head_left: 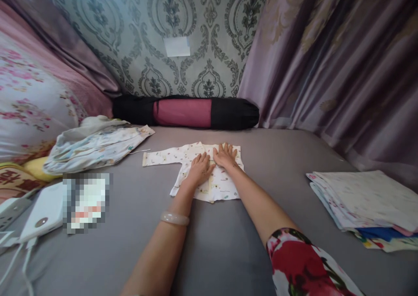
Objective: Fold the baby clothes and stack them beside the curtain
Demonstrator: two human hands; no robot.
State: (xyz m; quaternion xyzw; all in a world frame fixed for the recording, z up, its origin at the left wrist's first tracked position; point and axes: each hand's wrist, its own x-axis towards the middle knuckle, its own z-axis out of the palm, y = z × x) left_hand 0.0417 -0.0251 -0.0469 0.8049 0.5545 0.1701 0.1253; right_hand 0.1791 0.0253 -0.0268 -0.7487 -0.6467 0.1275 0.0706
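A small white baby shirt [187, 156] with a scattered print lies on the grey bed sheet [281, 156]. One sleeve stretches out to the left, while the sleeve on the right side appears folded over the body. My left hand [200, 169] rests on the middle of the shirt, palm down with its fingers extended. Higher up and to the right, my right hand [225, 155] lies flat on the shirt with its fingers spread. Both hands touch the cloth without gripping it. The fabric under the palms is hidden.
At left lie rumpled printed clothes [98, 146], a white power bank [45, 211] with cables and a pixelated item [89, 202]. A stack of folded clothes [369, 196] sits at right. A black and dark pink roll [183, 112] lies along the wall, near the curtains [313, 56].
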